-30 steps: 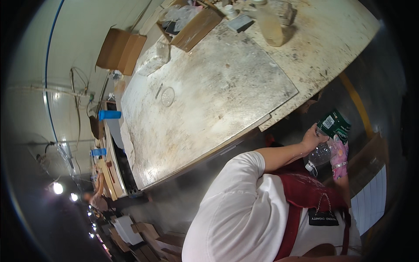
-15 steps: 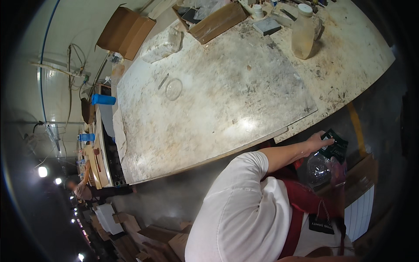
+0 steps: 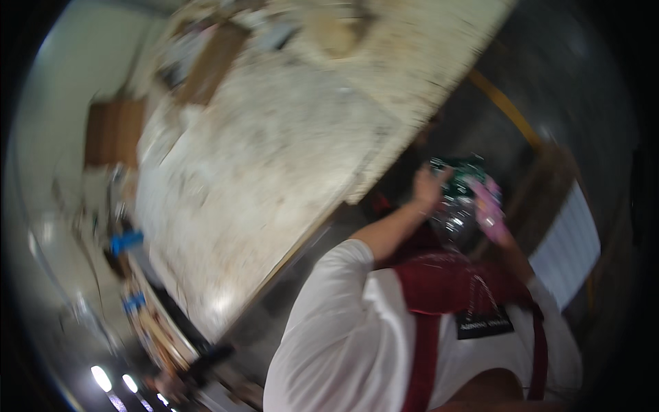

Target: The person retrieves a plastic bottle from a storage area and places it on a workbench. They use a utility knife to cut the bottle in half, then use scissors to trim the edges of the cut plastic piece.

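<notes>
A shiny, clear plastic package point(image 3: 455, 213) with a dark green top part is held in front of my red apron, off the table's right edge. At its left side my bare left hand point(image 3: 430, 188) grips the green part, thumb across it. My right hand point(image 3: 489, 208), in a pink glove, closes on the package from the other side. Motion blur hides what the package contains and the finer detail of my fingers.
The large stained worktable point(image 3: 274, 158) fills the left and middle. An open cardboard box point(image 3: 216, 62), a blurred pale jug point(image 3: 333, 34) and a brown carton point(image 3: 113, 134) are along its far side. A cardboard box point(image 3: 542, 199) with a white ridged panel point(image 3: 566, 240) stands to my right.
My view has swung, with the table shifting left and tilting. Both hands and the package appear more central and higher, and my gloved right hand shows more plainly.
</notes>
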Action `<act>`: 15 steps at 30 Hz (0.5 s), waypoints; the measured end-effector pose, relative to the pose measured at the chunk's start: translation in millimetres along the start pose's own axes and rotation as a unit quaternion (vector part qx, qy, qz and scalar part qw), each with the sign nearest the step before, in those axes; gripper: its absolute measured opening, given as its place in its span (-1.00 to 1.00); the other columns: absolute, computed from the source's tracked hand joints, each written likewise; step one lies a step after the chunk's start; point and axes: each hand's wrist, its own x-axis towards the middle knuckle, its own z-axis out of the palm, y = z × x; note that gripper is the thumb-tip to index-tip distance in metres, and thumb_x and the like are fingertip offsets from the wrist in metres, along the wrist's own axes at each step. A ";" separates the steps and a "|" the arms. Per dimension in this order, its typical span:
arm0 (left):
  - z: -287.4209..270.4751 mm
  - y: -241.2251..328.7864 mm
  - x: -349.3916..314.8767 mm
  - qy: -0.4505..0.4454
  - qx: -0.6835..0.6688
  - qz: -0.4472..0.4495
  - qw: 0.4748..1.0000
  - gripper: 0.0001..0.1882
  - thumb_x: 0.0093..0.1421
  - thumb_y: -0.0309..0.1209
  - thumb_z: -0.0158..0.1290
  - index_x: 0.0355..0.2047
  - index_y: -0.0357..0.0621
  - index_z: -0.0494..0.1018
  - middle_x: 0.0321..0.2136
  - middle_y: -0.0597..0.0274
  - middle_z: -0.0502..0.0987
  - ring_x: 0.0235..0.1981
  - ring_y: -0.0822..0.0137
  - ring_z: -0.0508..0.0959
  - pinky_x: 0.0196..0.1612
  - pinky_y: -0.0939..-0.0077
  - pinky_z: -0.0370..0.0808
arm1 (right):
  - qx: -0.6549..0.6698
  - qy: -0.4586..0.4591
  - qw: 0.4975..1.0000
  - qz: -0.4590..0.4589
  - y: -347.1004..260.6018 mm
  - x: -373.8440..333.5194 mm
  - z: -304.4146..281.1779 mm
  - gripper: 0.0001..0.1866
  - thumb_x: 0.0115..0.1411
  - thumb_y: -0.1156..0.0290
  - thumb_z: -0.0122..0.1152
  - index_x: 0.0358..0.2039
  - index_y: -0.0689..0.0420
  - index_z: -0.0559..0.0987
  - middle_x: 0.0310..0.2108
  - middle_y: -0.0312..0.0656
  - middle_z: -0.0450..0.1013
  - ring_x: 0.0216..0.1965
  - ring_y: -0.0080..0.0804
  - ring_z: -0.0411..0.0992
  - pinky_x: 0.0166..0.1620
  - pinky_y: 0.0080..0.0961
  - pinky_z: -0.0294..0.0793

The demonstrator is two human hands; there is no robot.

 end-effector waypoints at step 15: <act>15.6 -52.3 44.6 -0.103 0.015 -0.272 0.957 -0.26 0.12 0.12 0.04 0.15 -0.05 0.10 0.10 0.14 0.24 0.00 0.23 0.34 -0.09 0.23 0.33 | 0.440 0.050 0.763 0.471 84.8 -27.5 -17.1 -0.56 0.10 0.05 0.25 -0.22 0.14 0.42 -0.49 -0.23 0.47 -0.56 -0.40 0.52 -0.60 -0.61 0.50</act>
